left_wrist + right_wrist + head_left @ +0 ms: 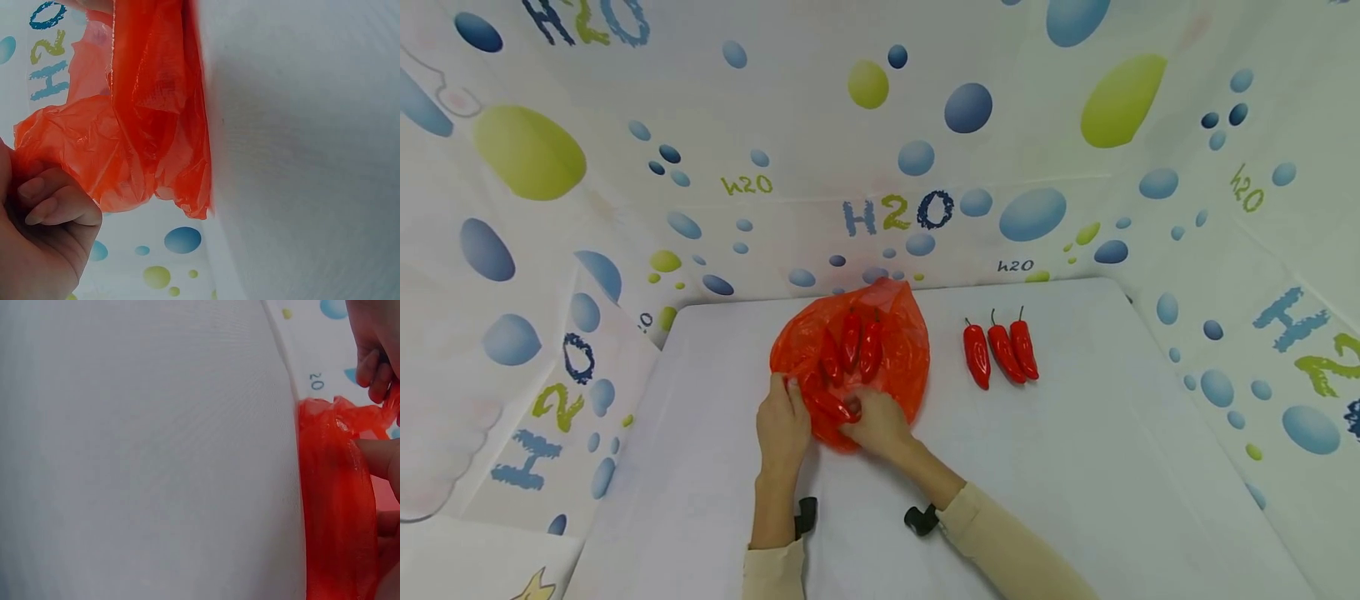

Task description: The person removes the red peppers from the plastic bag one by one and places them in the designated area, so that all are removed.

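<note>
An orange-red plastic bag [913, 350] lies spread open on the white table, with several shiny red chili peppers [870, 350] inside. At its near left edge my left hand [782, 425] grips the bag film, and the left wrist view shows curled fingers [62, 203] against the gathered plastic [81, 150]. My right hand [880, 425] reaches over the near rim and holds one end of a red chili pepper [827, 404], which lies slanted inside the bag. In the right wrist view the bag's rim [337, 500] hides part of that hand and the pepper.
To the right of the bag, three red chili peppers [1006, 354] lie side by side on the table [1112, 450], stems pointing away. A patterned curtain [820, 125] with blue and green spots stands behind and along both sides. Dark wrist cameras [921, 521] sit under the forearms.
</note>
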Available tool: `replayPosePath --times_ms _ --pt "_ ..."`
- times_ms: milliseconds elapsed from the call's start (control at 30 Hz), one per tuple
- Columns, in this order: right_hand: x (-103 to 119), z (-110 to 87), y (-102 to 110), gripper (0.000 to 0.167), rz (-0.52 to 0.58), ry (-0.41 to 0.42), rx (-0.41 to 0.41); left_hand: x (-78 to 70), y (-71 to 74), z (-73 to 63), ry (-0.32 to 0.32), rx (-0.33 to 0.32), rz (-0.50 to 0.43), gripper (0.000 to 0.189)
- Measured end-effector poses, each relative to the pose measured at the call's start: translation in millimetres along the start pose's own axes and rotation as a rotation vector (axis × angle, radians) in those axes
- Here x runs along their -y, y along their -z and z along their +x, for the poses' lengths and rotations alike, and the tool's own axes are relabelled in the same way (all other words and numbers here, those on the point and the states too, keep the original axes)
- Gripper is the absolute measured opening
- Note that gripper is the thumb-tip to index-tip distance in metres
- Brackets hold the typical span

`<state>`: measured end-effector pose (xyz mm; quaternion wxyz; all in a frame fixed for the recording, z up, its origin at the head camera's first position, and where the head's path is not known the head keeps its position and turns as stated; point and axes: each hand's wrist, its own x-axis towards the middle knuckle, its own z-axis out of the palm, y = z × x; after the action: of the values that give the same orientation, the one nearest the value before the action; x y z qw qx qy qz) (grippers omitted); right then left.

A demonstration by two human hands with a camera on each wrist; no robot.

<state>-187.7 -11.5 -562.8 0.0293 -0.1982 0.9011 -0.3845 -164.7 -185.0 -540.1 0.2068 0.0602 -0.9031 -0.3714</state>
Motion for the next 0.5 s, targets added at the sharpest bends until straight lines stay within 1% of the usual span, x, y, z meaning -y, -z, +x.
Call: replayPosePath --times_ms 167,300,400,500 --pt "-2.8 0.4 -3.6 0.021 -0.035 0.001 -0.007 -1.5 0.9 -0.4 0.010 0.011 0.005 0.023" --pt "-2.5 0.3 -4.5 0.018 -0.044 -0.023 0.023 -1.8 1.1 -0.7 0.009 0.009 0.006 0.024" --pt "-0.2 -0.9 -3.3 0.017 -0.029 -0.054 0.043 -1.3 0.9 -1.2 0.003 0.005 0.004 0.023" --pt "2.4 -2.8 -0.6 0.021 0.023 -0.088 0.044 -0.8 0.7 -1.5 -0.005 0.000 0.000 0.022"
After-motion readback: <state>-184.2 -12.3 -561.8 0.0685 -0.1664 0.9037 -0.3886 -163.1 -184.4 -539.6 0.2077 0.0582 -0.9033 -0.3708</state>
